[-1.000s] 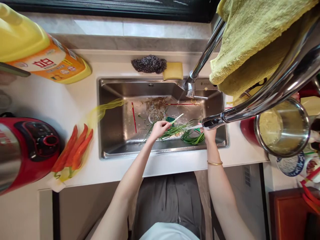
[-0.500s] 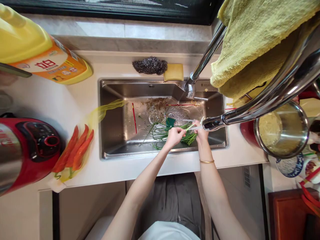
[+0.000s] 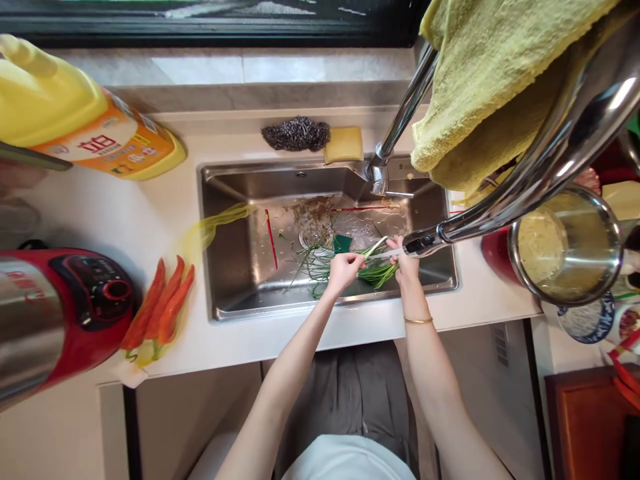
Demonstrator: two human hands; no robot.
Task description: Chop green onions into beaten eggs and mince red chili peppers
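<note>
In the sink [image 3: 235, 310], my left hand [image 3: 344, 271] pinches a green onion, its pale root end pointing up and to the right. My right hand [image 3: 407, 267] is just right of that end, fingers slightly apart beside the running water and partly hidden behind the faucet nozzle [image 3: 420, 243]. Under both hands lies a bunch of green onions [image 3: 377, 275], with thin leaves trailing left. A dark green piece [image 3: 343, 244] rests behind them. Brownish peelings [image 3: 313, 212] lie on the sink floor near the drain.
Three red peppers [image 3: 157, 307] and yellow netting [image 3: 205, 230] lie left, beside a red appliance [image 3: 90, 300]. Behind the sink are a steel scourer [image 3: 296, 134] and yellow sponge [image 3: 344, 145]. A towel [image 3: 495, 87] hangs over the faucet; a metal pot [image 3: 600, 250] stands right.
My right hand has come away from the pale end of the green onion, which now shows free between my hands. My left hand still pinches the stalk. The view has shifted slightly.
</note>
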